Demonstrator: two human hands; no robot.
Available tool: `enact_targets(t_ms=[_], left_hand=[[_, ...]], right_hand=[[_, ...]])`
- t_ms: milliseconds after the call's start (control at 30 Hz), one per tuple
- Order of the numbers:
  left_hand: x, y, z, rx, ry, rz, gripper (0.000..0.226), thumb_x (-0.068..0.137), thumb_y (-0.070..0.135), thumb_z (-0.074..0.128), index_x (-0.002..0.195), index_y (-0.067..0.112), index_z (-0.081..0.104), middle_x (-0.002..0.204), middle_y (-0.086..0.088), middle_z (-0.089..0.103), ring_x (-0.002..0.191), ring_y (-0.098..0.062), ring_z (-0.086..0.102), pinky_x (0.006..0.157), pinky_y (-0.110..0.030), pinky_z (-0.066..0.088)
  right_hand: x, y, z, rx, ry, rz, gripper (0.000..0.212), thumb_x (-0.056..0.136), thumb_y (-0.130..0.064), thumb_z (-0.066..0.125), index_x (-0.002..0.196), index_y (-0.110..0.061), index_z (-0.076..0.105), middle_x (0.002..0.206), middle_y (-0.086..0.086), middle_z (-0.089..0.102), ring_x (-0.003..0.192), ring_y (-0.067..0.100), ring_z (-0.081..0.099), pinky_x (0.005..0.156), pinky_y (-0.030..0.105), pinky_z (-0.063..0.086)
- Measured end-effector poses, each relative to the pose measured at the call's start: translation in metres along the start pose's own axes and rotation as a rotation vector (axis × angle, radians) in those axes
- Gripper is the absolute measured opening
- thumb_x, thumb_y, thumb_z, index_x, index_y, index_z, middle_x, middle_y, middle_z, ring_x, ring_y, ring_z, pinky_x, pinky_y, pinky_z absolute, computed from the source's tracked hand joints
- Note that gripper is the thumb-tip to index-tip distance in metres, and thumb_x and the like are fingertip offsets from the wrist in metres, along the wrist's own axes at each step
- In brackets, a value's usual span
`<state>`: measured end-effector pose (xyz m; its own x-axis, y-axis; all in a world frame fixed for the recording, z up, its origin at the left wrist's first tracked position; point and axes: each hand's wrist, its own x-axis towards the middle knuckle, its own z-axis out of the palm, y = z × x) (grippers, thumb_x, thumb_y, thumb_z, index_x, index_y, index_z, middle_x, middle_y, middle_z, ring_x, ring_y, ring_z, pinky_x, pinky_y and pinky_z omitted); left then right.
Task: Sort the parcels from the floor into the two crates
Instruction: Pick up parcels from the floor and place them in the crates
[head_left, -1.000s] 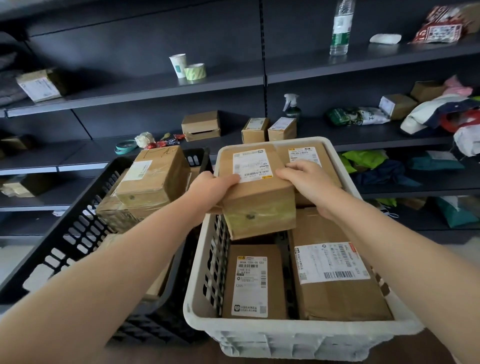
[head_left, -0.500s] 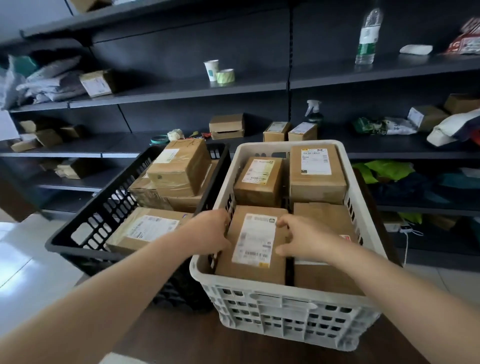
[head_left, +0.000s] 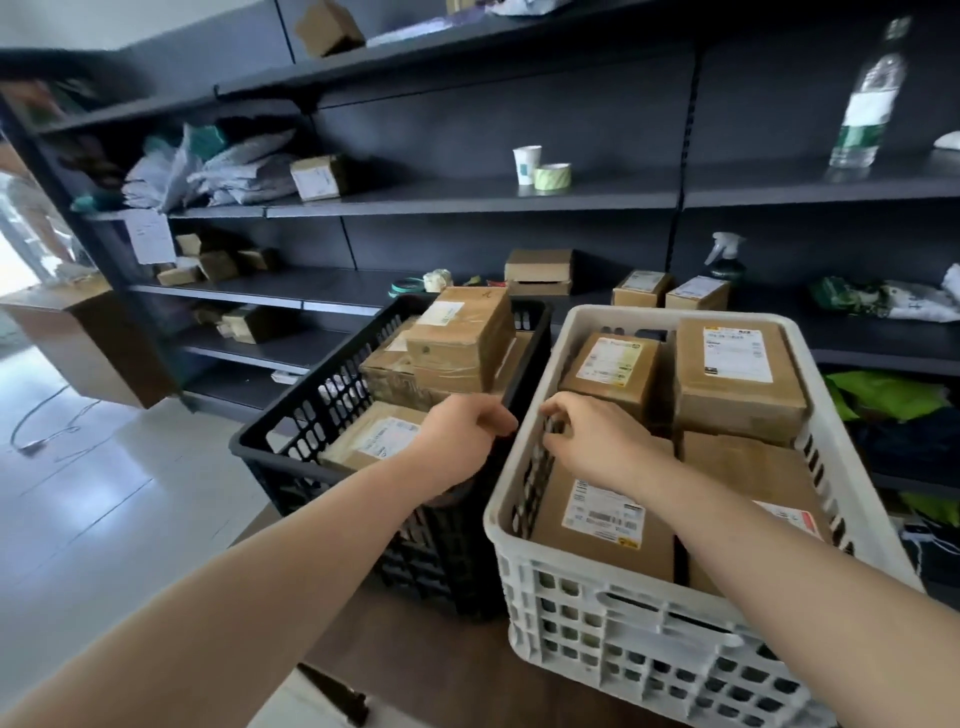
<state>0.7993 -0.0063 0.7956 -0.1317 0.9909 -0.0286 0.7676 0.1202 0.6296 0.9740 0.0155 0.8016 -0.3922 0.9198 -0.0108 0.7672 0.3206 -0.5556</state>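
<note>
The white crate (head_left: 524, 499) on the right holds several brown parcels; a labelled parcel (head_left: 602, 525) lies flat at its front left, with no hand on it. To its left, the black crate (head_left: 291, 441) also holds several parcels, stacked toward its back. My left hand (head_left: 460, 434) curls its fingers over the black crate's right rim. Right beside it, my right hand (head_left: 587, 439) curls fingers and thumb round the white crate's left wall. Both forearms reach in from below.
Dark shelving (head_left: 467, 200) runs behind the crates with small boxes, a paper cup, tape, a spray bottle, a water bottle (head_left: 865, 93) and bagged goods. Pale tiled floor (head_left: 88, 499) lies to the left. The crates stand on a dark surface (head_left: 415, 654).
The parcel I held in both hands went down into the white crate's front left and was let go. Both hands then moved to the adjoining crate rims. The view swung left.
</note>
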Motion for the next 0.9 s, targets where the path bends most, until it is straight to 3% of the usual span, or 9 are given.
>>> enact_targets(t_ms=[167,267,400,500,633,767,900], left_hand=[[0.016,-0.057,-0.040,-0.053,0.103,-0.057,0.042,0.093,-0.003,0.041,0.083,0.029,0.067,0.096,0.006,0.067,0.088,-0.016,0.061,0.067,-0.022,0.044],[0.028,-0.096,-0.070,-0.032,0.139,-0.103,0.039,0.092,-0.001,0.040,0.089,0.029,0.064,0.106,0.004,0.068,0.099,-0.017,0.061,0.076,-0.026,0.047],[0.047,-0.140,-0.106,-0.027,0.154,-0.145,0.032,0.094,0.001,0.042,0.108,0.019,0.065,0.116,-0.003,0.065,0.100,-0.020,0.056,0.080,-0.030,0.046],[0.063,-0.163,-0.119,0.013,0.029,-0.158,0.028,0.098,0.007,0.046,0.121,0.011,0.063,0.107,-0.002,0.059,0.098,-0.020,0.053,0.076,-0.027,0.045],[0.083,-0.176,-0.122,0.110,-0.164,-0.141,0.020,0.097,0.010,0.053,0.111,0.004,0.065,0.093,-0.002,0.057,0.091,-0.019,0.052,0.075,-0.029,0.041],[0.100,-0.177,-0.115,0.083,-0.228,-0.161,0.010,0.096,0.008,0.053,0.105,0.010,0.058,0.094,-0.001,0.056,0.095,-0.020,0.053,0.078,-0.030,0.041],[0.111,-0.177,-0.104,0.045,-0.307,-0.231,0.031,0.097,0.012,0.050,0.127,0.005,0.053,0.119,-0.008,0.058,0.109,-0.025,0.056,0.090,-0.037,0.051]], right_hand=[[0.033,-0.053,0.036,-0.013,0.016,0.023,0.039,0.094,-0.032,0.057,0.133,-0.032,0.052,0.131,-0.005,0.059,0.112,0.019,0.059,0.089,0.040,0.054],[0.054,-0.083,0.061,0.019,0.028,0.060,0.041,0.094,-0.030,0.057,0.135,-0.029,0.052,0.137,-0.005,0.056,0.121,0.019,0.056,0.095,0.038,0.051],[0.082,-0.112,0.093,0.052,0.025,0.155,0.047,0.094,-0.029,0.057,0.140,-0.023,0.046,0.137,0.002,0.055,0.118,0.022,0.056,0.093,0.037,0.051],[0.097,-0.121,0.110,0.068,-0.017,0.259,0.057,0.097,-0.021,0.050,0.151,-0.019,0.031,0.149,0.006,0.042,0.126,0.024,0.051,0.092,0.032,0.047],[0.108,-0.122,0.122,0.025,-0.064,0.372,0.059,0.099,-0.015,0.042,0.154,-0.014,0.021,0.154,0.009,0.033,0.129,0.026,0.047,0.095,0.032,0.046],[0.119,-0.113,0.128,0.083,-0.079,0.465,0.062,0.099,-0.019,0.045,0.154,-0.013,0.017,0.155,0.010,0.030,0.129,0.027,0.045,0.092,0.030,0.043],[0.128,-0.104,0.134,0.122,-0.150,0.523,0.062,0.099,-0.020,0.046,0.153,-0.012,0.016,0.152,0.013,0.032,0.126,0.028,0.046,0.087,0.031,0.043]])
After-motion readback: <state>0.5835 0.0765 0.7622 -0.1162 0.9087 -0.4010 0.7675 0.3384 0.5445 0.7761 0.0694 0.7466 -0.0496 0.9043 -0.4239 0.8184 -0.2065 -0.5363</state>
